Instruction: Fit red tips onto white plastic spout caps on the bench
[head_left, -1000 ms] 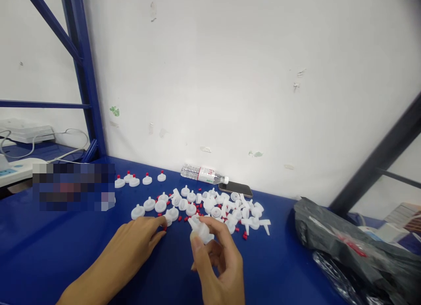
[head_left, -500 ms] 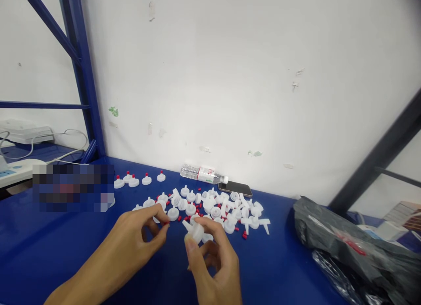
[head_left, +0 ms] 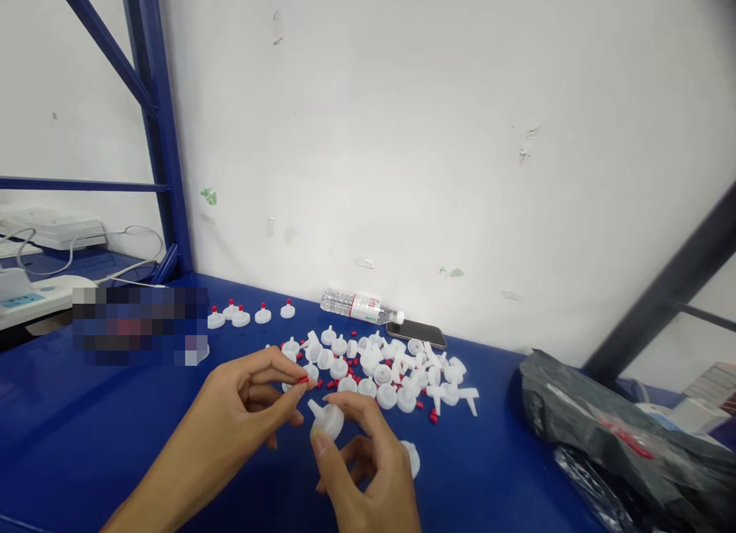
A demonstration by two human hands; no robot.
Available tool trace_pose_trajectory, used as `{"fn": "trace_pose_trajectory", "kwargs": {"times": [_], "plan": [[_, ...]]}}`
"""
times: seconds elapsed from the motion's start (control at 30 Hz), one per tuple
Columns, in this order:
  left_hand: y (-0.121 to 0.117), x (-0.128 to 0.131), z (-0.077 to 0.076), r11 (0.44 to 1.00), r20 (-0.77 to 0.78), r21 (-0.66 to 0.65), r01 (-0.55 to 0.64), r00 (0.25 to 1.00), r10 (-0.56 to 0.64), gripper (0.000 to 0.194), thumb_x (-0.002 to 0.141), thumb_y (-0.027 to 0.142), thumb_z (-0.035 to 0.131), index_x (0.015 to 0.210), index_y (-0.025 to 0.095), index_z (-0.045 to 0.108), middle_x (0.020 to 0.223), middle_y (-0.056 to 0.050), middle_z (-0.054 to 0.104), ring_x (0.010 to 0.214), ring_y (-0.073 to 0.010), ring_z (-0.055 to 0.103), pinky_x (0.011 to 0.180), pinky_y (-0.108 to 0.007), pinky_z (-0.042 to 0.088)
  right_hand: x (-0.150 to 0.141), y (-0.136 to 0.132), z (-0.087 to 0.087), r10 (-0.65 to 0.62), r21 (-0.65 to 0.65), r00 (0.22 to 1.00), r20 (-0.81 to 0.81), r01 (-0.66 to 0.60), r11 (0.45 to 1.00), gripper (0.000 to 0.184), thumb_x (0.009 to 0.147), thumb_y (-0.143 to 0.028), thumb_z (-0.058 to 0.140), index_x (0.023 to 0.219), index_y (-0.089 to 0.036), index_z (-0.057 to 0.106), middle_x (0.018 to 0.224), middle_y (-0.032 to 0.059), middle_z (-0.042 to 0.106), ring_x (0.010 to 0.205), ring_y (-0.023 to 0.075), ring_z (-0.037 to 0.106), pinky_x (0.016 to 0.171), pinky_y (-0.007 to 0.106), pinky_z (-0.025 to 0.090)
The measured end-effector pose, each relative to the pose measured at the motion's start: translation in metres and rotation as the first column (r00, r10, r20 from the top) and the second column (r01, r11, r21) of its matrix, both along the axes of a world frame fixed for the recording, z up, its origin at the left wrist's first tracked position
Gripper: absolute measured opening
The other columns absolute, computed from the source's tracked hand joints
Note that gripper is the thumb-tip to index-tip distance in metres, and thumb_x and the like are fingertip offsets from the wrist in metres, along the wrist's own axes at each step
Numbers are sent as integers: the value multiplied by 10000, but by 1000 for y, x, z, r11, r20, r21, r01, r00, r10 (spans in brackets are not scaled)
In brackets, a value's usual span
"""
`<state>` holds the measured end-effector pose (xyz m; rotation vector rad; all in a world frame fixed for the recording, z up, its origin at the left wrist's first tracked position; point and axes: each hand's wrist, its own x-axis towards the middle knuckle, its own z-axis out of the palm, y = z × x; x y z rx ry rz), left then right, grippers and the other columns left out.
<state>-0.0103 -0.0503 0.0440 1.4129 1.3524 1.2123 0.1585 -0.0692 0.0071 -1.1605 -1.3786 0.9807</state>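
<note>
My left hand (head_left: 256, 403) pinches a small red cap (head_left: 303, 380) between thumb and forefinger. Close beside it, my right hand (head_left: 368, 456) grips a white nozzle cap (head_left: 329, 422) by its round base, the spout tilted up and left toward the red cap. The two pieces are apart. Beyond both hands spreads a pile of loose white nozzle caps (head_left: 371, 358) with small red caps (head_left: 433, 416) scattered among them. Another white nozzle cap (head_left: 412, 458) lies just right of my right hand, partly hidden by it.
Several white nozzle caps with red tips (head_left: 263, 314) stand at the back left. A clear plastic bottle (head_left: 362, 307) and a phone (head_left: 417, 333) lie by the wall. On the right sits a grey plastic bag (head_left: 621, 433); a white power strip (head_left: 46, 299) is at far left.
My hands have come closer together, bringing the red cap nearer the spout. A white nozzle cap now shows right of my right hand. The view has shifted slightly.
</note>
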Motion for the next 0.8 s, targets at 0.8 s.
{"fn": "trace_pose_trajectory", "kwargs": {"times": [0.8], "plan": [[-8, 11, 0, 998, -11, -19, 67, 998, -68, 407, 779, 562, 790, 1007, 226, 817, 591, -17, 713, 474, -101, 532, 390, -154, 355, 6, 5, 3, 111, -48, 965, -236, -125, 991, 519, 773, -584, 781, 1093, -175, 797, 844, 76, 765, 416, 67, 516, 398, 173, 451]]}}
